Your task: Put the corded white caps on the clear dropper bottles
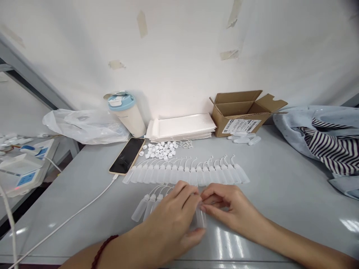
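from afar i see the left hand (pixel 174 215) grip a small bottle (pixel 201 219) between thumb and curled fingers; the right hand (pixel 230 207) has bent fingertips at its upper end, pinching what, i cannot tell.

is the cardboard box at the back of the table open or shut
Open: the cardboard box has its flaps spread apart, and its inner walls show between them.

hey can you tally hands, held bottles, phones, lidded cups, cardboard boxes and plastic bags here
Hands (left hand, right hand): 2
Held bottle: 1
Phone: 1
Lidded cup: 1
Cardboard box: 1
Plastic bag: 1
Total: 7
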Demonstrator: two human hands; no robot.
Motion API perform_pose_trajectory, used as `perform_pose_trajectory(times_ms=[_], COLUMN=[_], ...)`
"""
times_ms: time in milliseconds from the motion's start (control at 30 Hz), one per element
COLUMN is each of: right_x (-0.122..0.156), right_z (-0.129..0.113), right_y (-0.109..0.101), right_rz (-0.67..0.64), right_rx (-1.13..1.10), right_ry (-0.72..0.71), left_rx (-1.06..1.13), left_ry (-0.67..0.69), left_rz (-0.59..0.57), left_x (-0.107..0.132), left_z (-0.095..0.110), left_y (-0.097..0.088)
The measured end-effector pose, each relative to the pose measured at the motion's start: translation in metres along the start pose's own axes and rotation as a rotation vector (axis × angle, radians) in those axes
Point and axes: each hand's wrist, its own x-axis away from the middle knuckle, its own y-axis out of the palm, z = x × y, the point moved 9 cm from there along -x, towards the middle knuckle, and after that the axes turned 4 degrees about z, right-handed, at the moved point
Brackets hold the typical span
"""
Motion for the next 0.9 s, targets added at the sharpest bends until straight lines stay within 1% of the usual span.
perform_pose_trajectory(times_ms=[100, 200, 333, 467, 567, 700, 833, 900], right_x=[0.001, 0.003, 0.002, -0.002, -0.003, -0.003, -0.003, -0.003], right_z=[-0.005, -0.009, -0.012, -0.011, -0.009, -0.007, -0.007, -0.006], right_y=[0.003, -0.001, -0.012, -0.019, -0.02, -0.02, -0.021, -0.021], right_rz=[-0.063, -0.056, -0.003, 0.033, 0.037, 0.042, 0.049, 0.054], right_rx=[0.147, 0.234, 0.227, 0.184, 0.175, 0.195, 0.189, 0.182], right_ry=[-0.059, -0.103, -0.097, -0.074, -0.07, -0.052, -0.053, -0.058], left_rx=[0.105, 0.123, 0.111, 0.022, -0.06, -0.13, -0.134, -0.13], left_ry=[-0.079, -0.106, -0.107, -0.1, -0.097, -0.113, -0.122, -0.115], left_rz=[-0.169, -0.246, -0.289, -0.295, -0.314, -0.377, -0.433, -0.431], left_x=[0.003, 0.005, 0.006, 0.007, 0.008, 0.008, 0.009, 0.01], left_z=[-0.005, -0.006, -0.009, -0.014, -0.017, -0.018, -0.017, -0.017], left_y=[0.008, 0.011, 0.015, 0.018, 0.022, 0.026, 0.026, 0.025])
